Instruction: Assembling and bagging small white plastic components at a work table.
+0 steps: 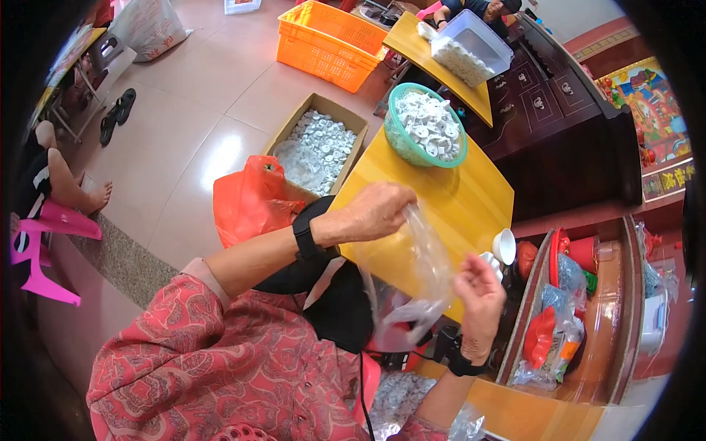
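While left hand [379, 212] pinches clear plastic bag [415, 287], right hand [479, 294] grip half open, touching it

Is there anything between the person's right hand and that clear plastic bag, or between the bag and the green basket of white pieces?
Nothing visible separates the right hand from the clear plastic bag; the left hand already pinches its top. Between the bag and the green basket of white pieces lies only bare yellow tabletop.

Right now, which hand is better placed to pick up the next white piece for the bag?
Right, likely. The right hand is open beside the white pieces on the yellow table, while the left hand pinches the clear bag at its top.
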The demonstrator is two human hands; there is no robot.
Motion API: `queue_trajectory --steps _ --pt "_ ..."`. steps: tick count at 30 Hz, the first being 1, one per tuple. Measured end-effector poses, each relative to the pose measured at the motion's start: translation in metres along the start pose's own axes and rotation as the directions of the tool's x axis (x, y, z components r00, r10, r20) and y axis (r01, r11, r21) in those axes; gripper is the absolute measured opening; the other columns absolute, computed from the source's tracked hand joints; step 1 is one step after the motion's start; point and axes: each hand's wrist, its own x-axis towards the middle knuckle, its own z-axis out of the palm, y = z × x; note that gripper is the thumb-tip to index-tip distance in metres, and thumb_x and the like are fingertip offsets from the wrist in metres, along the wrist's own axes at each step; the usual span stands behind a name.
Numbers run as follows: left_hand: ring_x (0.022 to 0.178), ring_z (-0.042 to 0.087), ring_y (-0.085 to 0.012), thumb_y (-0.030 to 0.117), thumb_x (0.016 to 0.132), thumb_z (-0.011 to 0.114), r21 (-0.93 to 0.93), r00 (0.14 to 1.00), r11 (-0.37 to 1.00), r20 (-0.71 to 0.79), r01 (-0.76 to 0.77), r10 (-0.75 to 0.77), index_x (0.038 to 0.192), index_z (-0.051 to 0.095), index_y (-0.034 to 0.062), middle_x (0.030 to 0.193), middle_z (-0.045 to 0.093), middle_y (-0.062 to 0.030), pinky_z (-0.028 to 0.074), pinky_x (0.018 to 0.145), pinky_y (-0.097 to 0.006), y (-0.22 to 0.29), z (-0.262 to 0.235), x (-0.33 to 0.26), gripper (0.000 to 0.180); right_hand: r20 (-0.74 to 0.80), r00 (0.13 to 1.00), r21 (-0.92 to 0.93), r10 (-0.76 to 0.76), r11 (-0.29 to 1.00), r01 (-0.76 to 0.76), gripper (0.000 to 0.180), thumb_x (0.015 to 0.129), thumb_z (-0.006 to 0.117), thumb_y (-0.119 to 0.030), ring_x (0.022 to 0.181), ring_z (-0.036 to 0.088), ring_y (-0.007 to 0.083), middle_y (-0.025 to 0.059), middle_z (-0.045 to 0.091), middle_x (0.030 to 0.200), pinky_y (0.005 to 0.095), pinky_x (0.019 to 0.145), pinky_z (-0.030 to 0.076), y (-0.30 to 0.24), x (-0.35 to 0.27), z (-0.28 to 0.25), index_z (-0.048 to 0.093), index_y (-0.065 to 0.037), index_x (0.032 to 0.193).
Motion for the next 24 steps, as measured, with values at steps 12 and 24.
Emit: queue_trajectory --steps 12,24 --pt "0.073 0.065 -0.0352 0.007 0.076 0.055 -0.008 0.975 0.976 -0.059 0.216 -0.216 0.096 0.064 -0.0023 0.074 0.063 -0.0226 0.051 0.067 -0.042 0.007 -0.004 0.003 0.024 0.005 0.806 -0.854 -0.592 0.416 0.312 0.043 0.072 0.066 0.0 0.12 0.04 0.0444 0.0279 0.03 0.137 0.0452 0.104 0.033 0.025 -0.015 0.053 0.055 -0.002 0.114" --pt "0.083 0.054 -0.0136 -0.004 0.072 0.07 -0.429 0.972 0.875 -0.163 -0.224 0.169 0.102 0.072 0.0094 0.086 0.056 -0.0022 0.044 0.073 -0.026 0.05 -0.064 0.009 0.032 -0.315 0.579 -0.84 -0.752 0.505 0.198 0.035 0.085 0.049 0.002 0.099 0.059 0.0251 0.0174 0.06 0.113 0.0349 0.081 0.048 0.035 -0.008 0.011 0.054 0.005 0.119"
